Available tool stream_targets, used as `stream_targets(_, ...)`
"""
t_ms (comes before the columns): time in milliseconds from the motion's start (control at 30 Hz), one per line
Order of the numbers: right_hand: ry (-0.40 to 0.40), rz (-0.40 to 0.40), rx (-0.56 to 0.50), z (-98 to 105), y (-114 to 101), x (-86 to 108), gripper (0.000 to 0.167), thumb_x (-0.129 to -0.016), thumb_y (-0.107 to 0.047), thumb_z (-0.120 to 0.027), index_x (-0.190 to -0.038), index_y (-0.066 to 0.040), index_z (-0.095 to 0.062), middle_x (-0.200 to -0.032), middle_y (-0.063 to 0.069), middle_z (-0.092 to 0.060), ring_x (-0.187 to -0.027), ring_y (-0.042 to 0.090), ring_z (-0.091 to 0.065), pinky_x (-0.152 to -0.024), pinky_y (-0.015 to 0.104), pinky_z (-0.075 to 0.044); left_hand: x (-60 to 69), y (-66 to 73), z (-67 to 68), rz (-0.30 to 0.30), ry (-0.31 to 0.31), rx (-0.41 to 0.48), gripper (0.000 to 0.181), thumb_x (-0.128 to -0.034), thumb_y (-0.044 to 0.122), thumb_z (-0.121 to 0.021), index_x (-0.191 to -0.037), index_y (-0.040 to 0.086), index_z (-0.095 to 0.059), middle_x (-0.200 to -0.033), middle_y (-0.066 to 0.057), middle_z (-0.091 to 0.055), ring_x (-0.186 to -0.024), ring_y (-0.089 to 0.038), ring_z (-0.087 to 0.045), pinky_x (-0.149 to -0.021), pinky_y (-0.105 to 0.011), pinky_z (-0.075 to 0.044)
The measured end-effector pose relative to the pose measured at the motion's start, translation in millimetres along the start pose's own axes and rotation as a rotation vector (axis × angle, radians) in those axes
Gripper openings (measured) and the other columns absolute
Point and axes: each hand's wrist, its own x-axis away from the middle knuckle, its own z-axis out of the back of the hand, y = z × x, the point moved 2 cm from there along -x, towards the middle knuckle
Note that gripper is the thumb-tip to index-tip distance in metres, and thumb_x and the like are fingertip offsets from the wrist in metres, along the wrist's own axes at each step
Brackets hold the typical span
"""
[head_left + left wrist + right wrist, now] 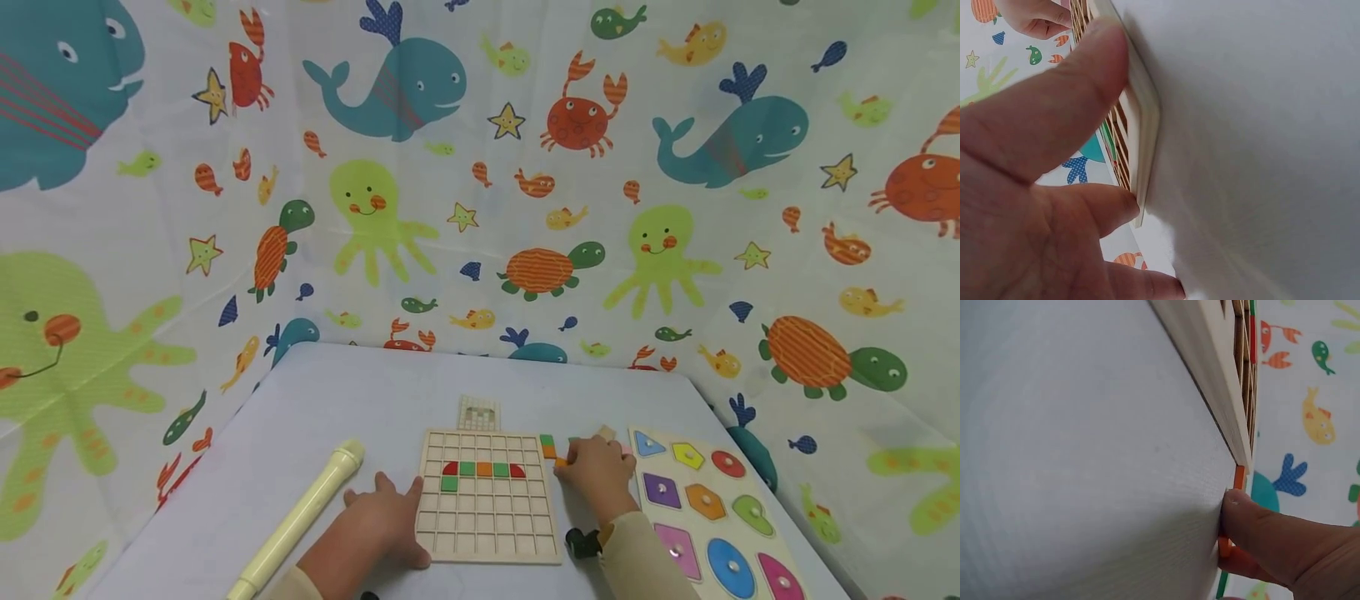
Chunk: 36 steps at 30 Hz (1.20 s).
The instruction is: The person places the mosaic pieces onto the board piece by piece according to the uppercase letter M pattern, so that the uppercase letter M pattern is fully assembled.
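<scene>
A wooden grid board (487,525) lies on the white table; red, green and orange tiles fill part of its upper rows. The left hand (382,521) is spread at the board's left side, its thumb (1107,59) and a finger touching the wooden edge. To the right of the board, the right hand (600,475) pinches an orange tile (1225,547) between thumb and finger, low over the table. A green tile (547,440) and an orange tile (549,452) lie by the board's upper right corner. Other pieces are partly hidden behind the right hand.
Behind the board lies a small pattern card (480,414). A shape puzzle board (693,508) with knobbed pieces takes up the right side. On the left lies a long pale-yellow tube (300,517). A curtain with sea animals (465,208) surrounds the table.
</scene>
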Motion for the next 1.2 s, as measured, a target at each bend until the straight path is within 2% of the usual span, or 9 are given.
stream_targets(200,0.008,0.015,0.008,2.2,0.2,0.7,0.027,-0.084,-0.04,-0.09,-0.092,-0.017,-0.08,-0.101,0.007,-0.069,-0.105,0.035,-0.052,-0.097,0.064,-0.035,-0.4,0.2,0.2,-0.001,0.005,-0.009,0.107,-0.0666,0.046,-0.099,-0.157,0.012,-0.052,-0.155,-0.049,-0.037,-0.122,-0.071,-0.057,-0.117,-0.083,-0.022)
stream_targets(300,0.012,0.027,0.021,1.7,0.6,0.3,0.029,-0.082,-0.042,-0.091,-0.095,-0.019,-0.08,-0.105,0.007,-0.067,-0.109,0.036,-0.053,-0.1,0.066,-0.034,-0.2,1.0,0.5,0.002,0.003,-0.014,0.107,-0.0666,0.047,-0.099,-0.157,0.012,-0.052,-0.155,-0.049,-0.037,-0.122,-0.071,-0.057,-0.117,-0.083,-0.022)
stream_targets(567,0.027,0.106,0.04,0.8,-1.5,0.2,0.016,-0.083,-0.034,-0.092,-0.09,-0.027,-0.08,-0.115,0.006,-0.068,-0.116,0.038,-0.053,-0.098,0.068,-0.035,0.4,1.2,1.9,0.008,0.001,-0.011,0.106,-0.0671,0.045,-0.099,-0.157,0.012,-0.052,-0.155,-0.049,-0.036,-0.123,-0.071,-0.056,-0.118,-0.082,-0.022)
stream_targets(800,0.041,0.091,0.02,0.1,-1.8,1.1,0.018,-0.083,-0.034,-0.092,-0.087,-0.024,-0.078,-0.121,0.007,-0.068,-0.12,0.037,-0.051,-0.102,0.068,-0.034,-1.3,1.2,-1.0,0.008,0.002,-0.021,0.107,-0.0664,0.047,-0.099,-0.157,0.013,-0.052,-0.155,-0.049,-0.037,-0.122,-0.071,-0.057,-0.118,-0.082,-0.023)
stream_targets(1033,0.13,0.13,-0.083,14.4,-21.8,23.4,0.021,-0.082,-0.039,-0.09,-0.088,-0.022,-0.079,-0.129,0.01,-0.068,-0.129,0.04,-0.05,-0.105,0.071,-0.034,-4.5,0.0,-2.6,0.015,-0.001,-0.024,0.109,-0.0652,0.048,-0.099,-0.157,0.013,-0.052,-0.155,-0.049,-0.037,-0.122,-0.071,-0.057,-0.117,-0.083,-0.023)
stream_targets(1200,0.181,0.197,-0.134,10.5,-43.0,46.6,0.022,-0.083,-0.043,-0.089,-0.081,-0.024,-0.078,-0.127,0.007,-0.069,-0.129,0.039,-0.053,-0.106,0.072,-0.034,-4.6,-1.0,-3.6,0.013,0.008,-0.019,0.11,-0.064,0.048,-0.1,-0.157,0.013,-0.053,-0.154,-0.05,-0.037,-0.121,-0.072,-0.057,-0.116,-0.084,-0.023)
